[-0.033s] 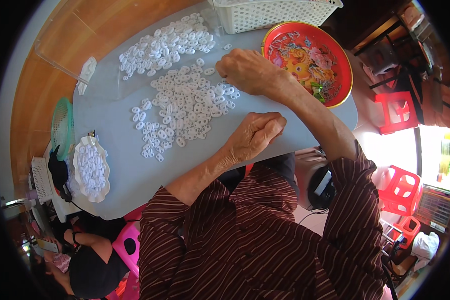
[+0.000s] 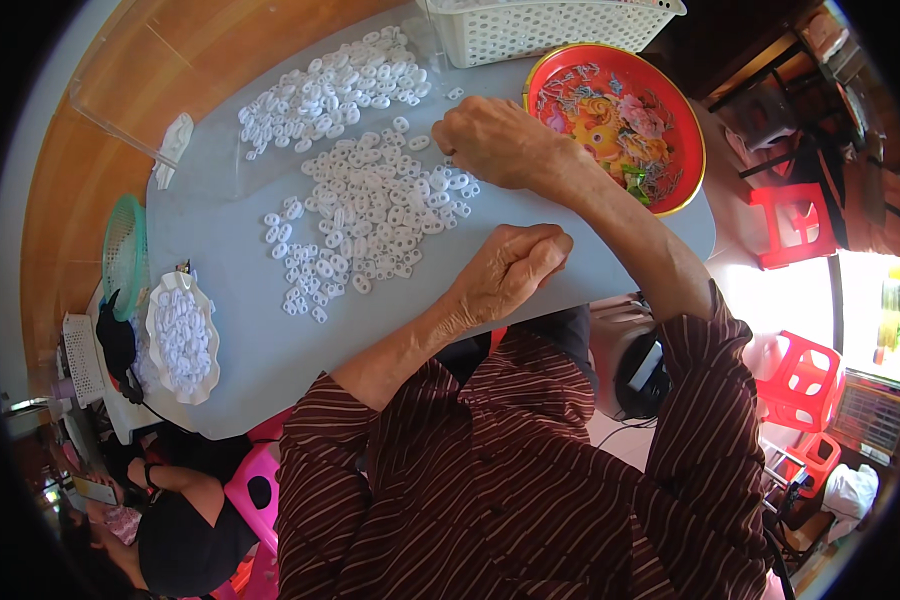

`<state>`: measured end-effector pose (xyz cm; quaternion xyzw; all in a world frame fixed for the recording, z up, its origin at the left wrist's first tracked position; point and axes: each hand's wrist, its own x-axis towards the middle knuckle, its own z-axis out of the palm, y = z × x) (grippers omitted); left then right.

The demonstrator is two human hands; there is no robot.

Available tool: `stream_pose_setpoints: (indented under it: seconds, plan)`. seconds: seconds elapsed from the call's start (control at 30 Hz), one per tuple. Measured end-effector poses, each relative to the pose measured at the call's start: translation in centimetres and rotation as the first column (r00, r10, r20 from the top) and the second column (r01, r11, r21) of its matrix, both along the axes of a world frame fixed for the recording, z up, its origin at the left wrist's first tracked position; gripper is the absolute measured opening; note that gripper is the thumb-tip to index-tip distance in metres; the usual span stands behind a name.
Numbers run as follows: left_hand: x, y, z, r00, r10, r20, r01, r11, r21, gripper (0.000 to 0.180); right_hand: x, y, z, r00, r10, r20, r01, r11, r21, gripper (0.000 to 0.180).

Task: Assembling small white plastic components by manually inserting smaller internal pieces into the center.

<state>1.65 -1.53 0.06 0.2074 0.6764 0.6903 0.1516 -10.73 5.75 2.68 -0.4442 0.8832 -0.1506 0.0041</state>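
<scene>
My left hand [image 2: 510, 272] is closed near the table's front edge, thumb pressed over curled fingers. Whatever it may hold is hidden. Farther out, my right hand [image 2: 500, 142] hovers or rests with bent fingers beside the red round tray [image 2: 698, 150]; its fingertips point toward the small white pieces, and their contents do not show. A loose spread of white oval plastic pieces with two holes [image 2: 370, 200] lies left of both hands. Behind it is a second heap of similar white pieces [image 2: 330, 90]. Many small thin silvery bits [image 2: 660, 185] lie in the flower-patterned tray.
A white perforated basket [image 2: 510, 38] stands at the table's far edge. On the left are a scalloped dish [image 2: 210, 372] heaped with white pieces, a green mesh basket [image 2: 122, 250] and a crumpled white tissue [image 2: 175, 142]. Red stools [image 2: 795, 225] stand right; another person [image 2: 185, 530] sits lower left.
</scene>
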Motion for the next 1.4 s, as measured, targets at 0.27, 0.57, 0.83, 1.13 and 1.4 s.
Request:
stream_pose_setpoints:
  seconds: [0.27,0.57,0.83,1.13,1.4]
  plan:
    - [0.1,-0.1,0.0,1.0,-0.004,0.001,0.004,1.0,-0.003,0.032,0.3,-0.2,0.4,0.996,0.012,0.086,-0.007,0.998,-0.056,0.009]
    - [0.0,0.0,0.0,0.999,-0.01,-0.034,0.01,1.0,0.015,0.031,0.1,-0.6,0.4,0.996,-0.008,0.093,0.009,1.0,-0.003,0.018]
    - [0.0,0.1,0.1,1.0,-0.004,-0.009,0.004,1.0,0.004,0.032,0.7,0.0,0.5,0.981,0.038,0.189,-0.009,0.988,-0.155,0.017]
    - [0.0,0.1,-0.1,0.999,-0.005,-0.033,0.005,1.0,-0.005,0.032,0.3,0.5,0.3,0.984,0.057,0.169,-0.032,0.988,-0.152,0.014]
    - [0.1,0.0,0.0,0.999,-0.002,-0.033,0.002,1.0,-0.01,0.032,0.3,-0.4,0.2,0.995,-0.012,0.103,0.015,0.999,-0.029,0.007]
